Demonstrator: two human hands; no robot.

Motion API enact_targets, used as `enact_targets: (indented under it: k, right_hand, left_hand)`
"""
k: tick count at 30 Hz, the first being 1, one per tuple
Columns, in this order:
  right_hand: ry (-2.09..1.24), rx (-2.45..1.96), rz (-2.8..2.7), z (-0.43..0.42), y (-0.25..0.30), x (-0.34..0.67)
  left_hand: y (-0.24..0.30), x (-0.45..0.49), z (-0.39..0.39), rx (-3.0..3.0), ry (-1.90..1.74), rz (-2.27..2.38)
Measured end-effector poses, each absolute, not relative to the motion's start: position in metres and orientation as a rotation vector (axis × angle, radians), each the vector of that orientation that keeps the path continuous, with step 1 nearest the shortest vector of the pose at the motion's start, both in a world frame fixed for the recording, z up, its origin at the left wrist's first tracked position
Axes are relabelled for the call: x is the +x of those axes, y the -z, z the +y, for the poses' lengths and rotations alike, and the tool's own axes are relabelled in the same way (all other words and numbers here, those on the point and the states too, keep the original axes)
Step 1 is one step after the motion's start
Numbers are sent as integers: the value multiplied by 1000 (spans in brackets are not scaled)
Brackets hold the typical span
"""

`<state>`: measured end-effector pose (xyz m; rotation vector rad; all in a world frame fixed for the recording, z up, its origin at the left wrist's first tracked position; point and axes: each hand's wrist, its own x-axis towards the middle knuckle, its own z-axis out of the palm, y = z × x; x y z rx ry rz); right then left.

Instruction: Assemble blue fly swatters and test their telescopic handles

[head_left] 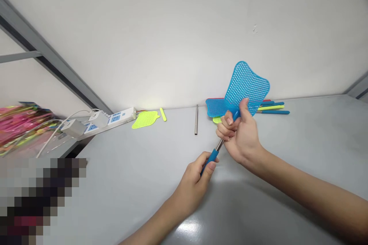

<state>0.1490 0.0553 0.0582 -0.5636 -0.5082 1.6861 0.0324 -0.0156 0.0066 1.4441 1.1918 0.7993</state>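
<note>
A blue fly swatter [247,84] is held tilted above the grey table, its perforated head up and to the right. My left hand [198,174] is closed round its blue grip. My right hand [240,132] wraps the neck just under the head, thumb laid along it. A short length of metal rod shows between the two hands. Behind my right hand lies a pile of fly swatters [215,107] with blue, yellow and red parts. A loose metal rod [196,120] lies left of the pile. Further left are a yellow-green swatter head [145,119] and a yellow-green grip [163,114].
A white power strip [122,116] with plugged-in chargers [74,127] and cables runs along the left edge of the table [138,183]. Beyond it are bagged pink and yellow items [25,126]. A white wall [172,38] stands at the back. The lower left corner is pixelated.
</note>
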Motion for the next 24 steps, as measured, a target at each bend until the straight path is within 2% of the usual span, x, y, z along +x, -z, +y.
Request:
enact_targets:
  k: [4,8,13,18,24]
  right_hand:
    - [-1628,-568,-455,56,-56,150]
    - [-1678,-573,-414,55,-47,147]
    - [-1731,-597,-355,52,-41,144]
    - [-1796,-571,-290,52,-44,143]
    - [-1850,-599,-335,54,-43,144]
  left_hand:
    - [-4,36,-16,1700,-791,1387]
    - [-3,38,-19,1636,-762,1340]
    - [-6,35,-21,1208,-668,1105]
    - [-10,25,-15,685,-508,629]
    - [-5,27,-16,601,-491,514]
